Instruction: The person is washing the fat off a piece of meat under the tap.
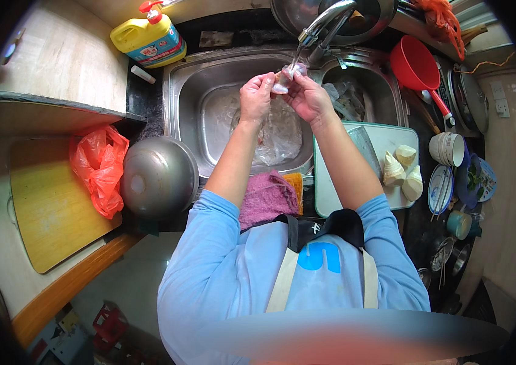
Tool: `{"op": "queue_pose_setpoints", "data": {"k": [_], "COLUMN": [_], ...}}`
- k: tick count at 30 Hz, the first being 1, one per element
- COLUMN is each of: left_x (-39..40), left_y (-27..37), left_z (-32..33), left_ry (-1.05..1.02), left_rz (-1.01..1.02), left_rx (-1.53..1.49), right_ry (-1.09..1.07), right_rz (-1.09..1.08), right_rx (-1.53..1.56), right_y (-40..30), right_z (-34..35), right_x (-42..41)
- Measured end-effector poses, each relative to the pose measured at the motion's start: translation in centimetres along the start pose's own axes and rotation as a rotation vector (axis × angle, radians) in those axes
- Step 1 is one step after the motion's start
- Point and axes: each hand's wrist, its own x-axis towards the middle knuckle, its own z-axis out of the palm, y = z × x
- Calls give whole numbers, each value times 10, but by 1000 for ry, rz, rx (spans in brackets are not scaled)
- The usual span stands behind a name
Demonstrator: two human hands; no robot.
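Water runs from the chrome faucet (pixel 319 25) onto a small piece of raw meat (pixel 284 80), pale and pinkish, whose exact kind I cannot tell. My left hand (pixel 257 96) pinches its left side between thumb and fingers. On its right side, my right hand (pixel 308 96) grips it as well. Both hands are above the large steel sink basin (pixel 189 109). A clear plastic bag (pixel 281 139), wet and crumpled, lies at the basin's bottom below my forearms.
A cleaver (pixel 364 146) and peeled white vegetable pieces (pixel 394 171) lie on a green-edged cutting board (pixel 331 200). An upturned metal bowl (pixel 160 178) stands left of the sink, by a red plastic bag (pixel 100 169). A pink cloth (pixel 269 198) lies at the front edge. A red ladle (pixel 415 61) is at right.
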Motion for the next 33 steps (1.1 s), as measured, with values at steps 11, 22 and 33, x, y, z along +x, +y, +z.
{"op": "queue_pose_setpoints", "data": {"k": [11, 22, 33], "left_x": [1, 1, 2], "left_y": [8, 3, 9], "left_z": [14, 19, 12], "left_ry": [46, -47, -70], "left_rz": [-172, 17, -47], "left_rx": [87, 119, 189], "right_ry": [46, 119, 114], "right_rz": [-119, -212, -291], "right_rx": [74, 89, 105], "right_y": [2, 2, 10], "right_z": [-6, -4, -4], "right_x": [7, -1, -3]}}
